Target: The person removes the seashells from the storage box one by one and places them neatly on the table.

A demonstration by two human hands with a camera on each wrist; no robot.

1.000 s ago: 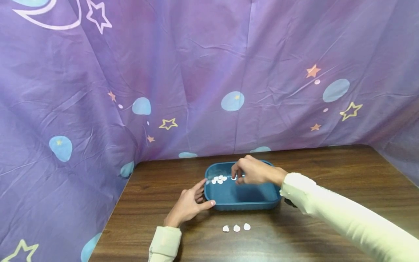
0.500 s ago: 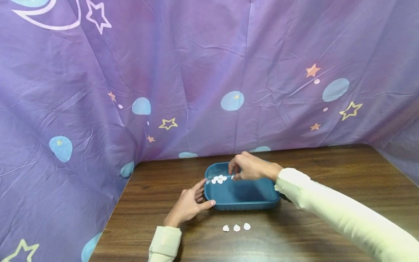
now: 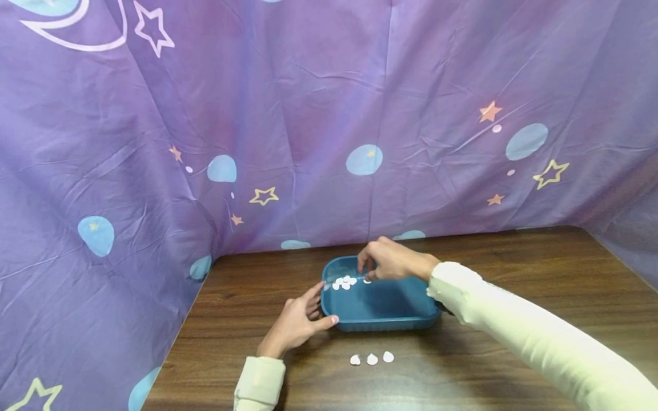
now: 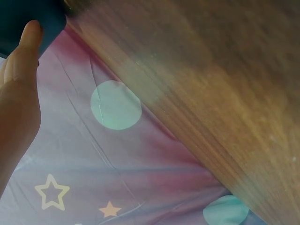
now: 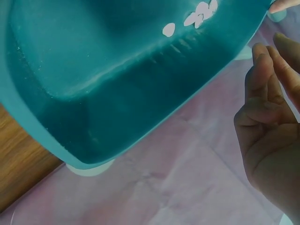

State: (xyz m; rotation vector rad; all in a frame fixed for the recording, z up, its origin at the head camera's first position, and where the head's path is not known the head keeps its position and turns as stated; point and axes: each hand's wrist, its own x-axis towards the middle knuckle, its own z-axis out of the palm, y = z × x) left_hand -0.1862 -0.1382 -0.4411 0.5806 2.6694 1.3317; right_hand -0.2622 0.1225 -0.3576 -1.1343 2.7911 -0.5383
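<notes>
A blue rectangular tray (image 3: 385,325) with rounded corners stands on the table. My left hand (image 3: 293,325) rests against its left end, thumb on the front rim and fingertips at the left rim. Over the back of the tray hovers my right hand (image 3: 390,260), fingers bent downward, a single small white rounded piece (image 5: 168,29) just below its fingertips on the tray floor. In the right wrist view nothing shows between the right fingers (image 5: 262,75). Several similar white pieces (image 3: 344,283) lie clustered toward the tray's left end.
In front of the tray, three white pieces (image 3: 372,359) form a row on the brown wooden table (image 3: 216,365). A purple cloth (image 3: 308,114) with stars and blue spots hangs behind the table and along its sides.
My right hand has shifted slightly left and back over the tray, and its fingertips have moved off the single white piece. My left hand has stayed on the tray's left end.
</notes>
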